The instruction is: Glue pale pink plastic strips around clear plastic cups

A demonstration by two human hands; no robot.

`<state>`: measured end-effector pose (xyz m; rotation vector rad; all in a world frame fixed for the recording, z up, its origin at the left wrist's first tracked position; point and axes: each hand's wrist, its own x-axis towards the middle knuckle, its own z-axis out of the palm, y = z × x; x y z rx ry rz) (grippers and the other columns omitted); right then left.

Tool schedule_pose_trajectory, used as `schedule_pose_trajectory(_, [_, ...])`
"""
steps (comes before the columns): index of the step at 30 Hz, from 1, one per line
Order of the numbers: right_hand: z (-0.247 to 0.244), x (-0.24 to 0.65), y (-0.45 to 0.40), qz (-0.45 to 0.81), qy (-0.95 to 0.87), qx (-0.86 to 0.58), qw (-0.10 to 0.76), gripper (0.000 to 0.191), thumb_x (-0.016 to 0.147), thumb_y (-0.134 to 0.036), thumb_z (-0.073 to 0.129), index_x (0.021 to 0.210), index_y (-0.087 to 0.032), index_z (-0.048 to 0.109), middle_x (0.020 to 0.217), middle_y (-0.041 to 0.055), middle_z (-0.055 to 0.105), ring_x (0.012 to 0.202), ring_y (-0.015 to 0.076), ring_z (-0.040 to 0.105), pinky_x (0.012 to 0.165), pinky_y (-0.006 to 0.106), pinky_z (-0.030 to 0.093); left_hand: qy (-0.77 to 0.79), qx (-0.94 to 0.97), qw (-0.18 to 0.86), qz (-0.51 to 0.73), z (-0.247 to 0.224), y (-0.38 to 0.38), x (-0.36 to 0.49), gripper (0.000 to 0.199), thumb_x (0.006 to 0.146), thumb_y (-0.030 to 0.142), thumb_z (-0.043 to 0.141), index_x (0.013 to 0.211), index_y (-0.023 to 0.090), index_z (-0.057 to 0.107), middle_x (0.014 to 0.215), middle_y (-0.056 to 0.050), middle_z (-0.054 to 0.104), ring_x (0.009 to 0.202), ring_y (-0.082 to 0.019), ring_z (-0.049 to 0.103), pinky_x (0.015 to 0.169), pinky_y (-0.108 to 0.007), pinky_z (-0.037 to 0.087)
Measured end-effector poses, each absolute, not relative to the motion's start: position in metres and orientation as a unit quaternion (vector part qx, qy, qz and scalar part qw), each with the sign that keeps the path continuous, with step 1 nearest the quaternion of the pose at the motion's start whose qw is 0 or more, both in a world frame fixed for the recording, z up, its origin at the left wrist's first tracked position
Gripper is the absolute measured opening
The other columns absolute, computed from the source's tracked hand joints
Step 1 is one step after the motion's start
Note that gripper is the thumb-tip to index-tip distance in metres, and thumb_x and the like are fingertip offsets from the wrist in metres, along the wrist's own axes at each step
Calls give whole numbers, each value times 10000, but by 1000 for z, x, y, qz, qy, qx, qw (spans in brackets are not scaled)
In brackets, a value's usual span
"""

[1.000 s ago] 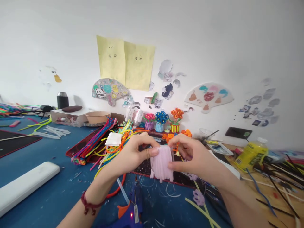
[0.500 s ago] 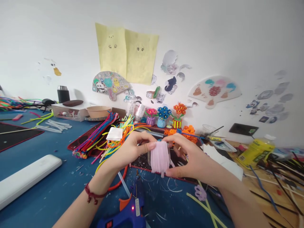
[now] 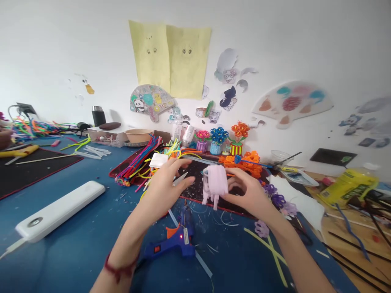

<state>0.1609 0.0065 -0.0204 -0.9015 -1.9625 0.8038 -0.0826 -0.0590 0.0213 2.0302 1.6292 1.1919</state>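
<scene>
My right hand [image 3: 252,191] holds a small boxy piece wrapped in pale pink pipe cleaner [image 3: 218,180] by its right side. A clear part shows on the piece's left face, and short pink ends hang below it. To the left, my left hand [image 3: 163,183] is apart from the piece, with thumb and fingers spread and nothing visibly held. Below both hands a blue glue gun [image 3: 174,246] with a lit red light lies on the blue table [image 3: 122,228], a glue stick [image 3: 203,264] showing at its rear.
Bundled coloured pipe cleaners [image 3: 137,162] lie behind my left hand. Small flower pots [image 3: 215,147] and orange pipe-cleaner flowers [image 3: 252,165] stand behind the pink piece. Purple flowers [image 3: 276,197], white paper [image 3: 301,203] and a yellow bottle [image 3: 348,187] are at right; a white power strip-like device [image 3: 64,209] lies left.
My left hand has let go of the pink piece and moved left, its fingers spreading. The piece has turned in my right hand, showing its side and hanging ends. The view has shifted left.
</scene>
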Motion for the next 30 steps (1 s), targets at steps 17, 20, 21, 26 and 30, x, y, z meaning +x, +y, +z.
schedule_pose_trajectory(17, [-46, 172, 17, 187, -805, -403, 393, 456, 777, -341, 696, 1191, -178, 598, 989, 78, 634, 623, 156, 626, 564, 311, 566, 562, 794, -154, 174, -57, -168, -103, 132, 949, 273, 548, 963, 205, 661, 891, -30, 719, 781, -203, 659, 695, -319, 501])
schedule_pose_trajectory(20, [-47, 171, 18, 182, -813, -396, 387, 436, 791, -362, 685, 1182, -190, 601, 1030, 85, 631, 640, 163, 637, 552, 308, 562, 538, 781, -203, 245, -56, -176, -116, 161, 956, 283, 543, 1067, 202, 626, 979, -41, 725, 866, -187, 663, 780, -294, 503])
schedule_pose_trajectory(21, [-48, 170, 18, 181, -814, -394, 386, 439, 794, -376, 684, 1184, -192, 600, 1044, 87, 632, 645, 165, 640, 551, 308, 562, 546, 766, -219, 259, -56, -179, -121, 175, 945, 283, 564, 1092, 202, 615, 1001, -45, 721, 894, -187, 660, 809, -289, 496])
schedule_pose_trajectory(26, [-51, 170, 19, 178, -819, -397, 375, 433, 808, -396, 674, 1186, -196, 604, 1064, 90, 628, 637, 164, 637, 541, 307, 553, 659, 657, -269, 247, -51, -189, -151, 222, 935, 370, 550, 1059, 195, 610, 990, -71, 706, 896, -247, 652, 811, -362, 480])
schedule_pose_trajectory(30, [-49, 168, 16, 168, -823, -402, 366, 408, 807, -333, 665, 1185, -203, 586, 1085, 85, 612, 643, 156, 619, 550, 306, 546, 755, 584, -232, 190, -54, -196, -174, 364, 949, 465, 395, 936, 187, 631, 902, -122, 709, 855, -340, 646, 750, -467, 489])
